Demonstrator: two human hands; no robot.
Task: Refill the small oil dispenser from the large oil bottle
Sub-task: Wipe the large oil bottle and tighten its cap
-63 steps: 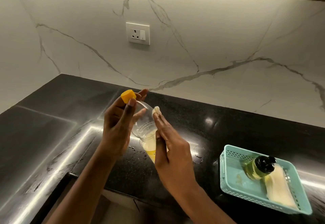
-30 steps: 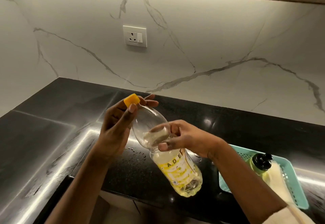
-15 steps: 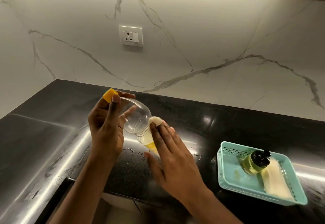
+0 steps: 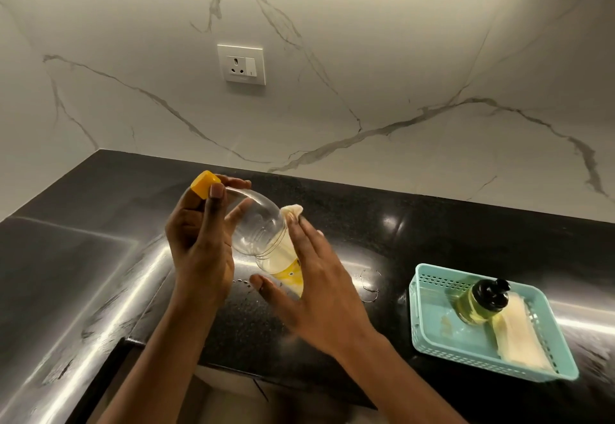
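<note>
Item: large oil bottle (image 4: pixel 258 230), light, prob. slick; we grip neck w/ left hand (image 4: pixel 196 247), right hand (image 4: pixel 319 293) flat on cloth (image 4: pixel 293 210).

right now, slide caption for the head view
Left hand holds the tilted large oil bottle, right hand presses a cloth to it; small oil dispenser in teal basket.

right hand (image 4: pixel 319 293) hides lower half of large oil bottle (image 4: pixel 258 227).
</note>
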